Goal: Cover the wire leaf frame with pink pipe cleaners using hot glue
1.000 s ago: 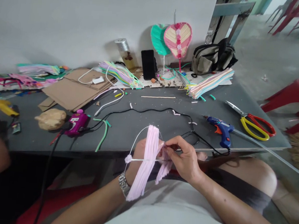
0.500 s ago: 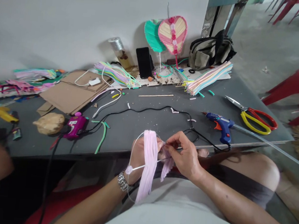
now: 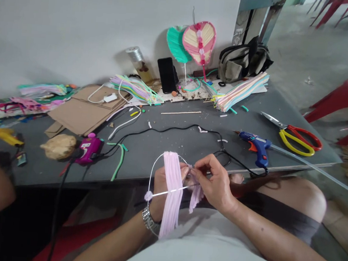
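Note:
A thin white wire fan frame (image 3: 151,173) with a stick across its middle is held up over my lap. Pale pink fuzzy strips (image 3: 172,201) lie side by side across it, and a small lilac knob (image 3: 148,195) marks where the stick meets the wire. My left hand (image 3: 159,186), wearing a metal watch, grips the frame from behind the strips, which partly hide its fingers. Thumb and fingers of my right hand (image 3: 215,181) pinch a pink strip at the wire's right side; below them hangs a shorter pink piece (image 3: 196,197).
A blue glue gun (image 3: 259,148) and scissors (image 3: 298,137) lie on the right of the grey table. Bundles of coloured strips (image 3: 241,91), a phone (image 3: 166,75) and two heart-shaped fans (image 3: 199,43) are along the wall. A purple power adapter (image 3: 89,149) sits left; another person's arm is at far left.
The frame has turned slightly, its knob moving up and a little left, so the strips spread wider to view. My right hand keeps its pinch at nearly the same spot.

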